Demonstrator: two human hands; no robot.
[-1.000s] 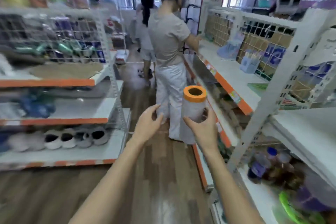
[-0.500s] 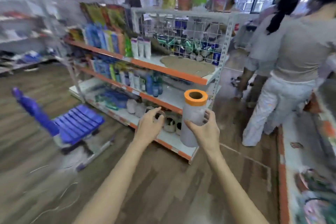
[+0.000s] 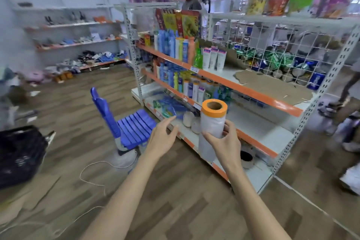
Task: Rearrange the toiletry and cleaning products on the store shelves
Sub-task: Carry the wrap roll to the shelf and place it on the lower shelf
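From the head camera we see our right hand (image 3: 224, 142) clamped around an upright white plastic-film roll with an orange end (image 3: 213, 122), held before the orange-edged store shelves (image 3: 251, 91); left hand (image 3: 162, 138) empty, fingers relaxed apart. One-handed, the slick roll could slip; a hurried placement might topple nearby bottles (image 3: 196, 87).

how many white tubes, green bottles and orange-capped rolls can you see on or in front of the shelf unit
white tubes, standing side by side on the upper shelf: 3
green bottle, just left of the tubes: 1
orange-capped roll, held upright in the right hand: 1
total: 5
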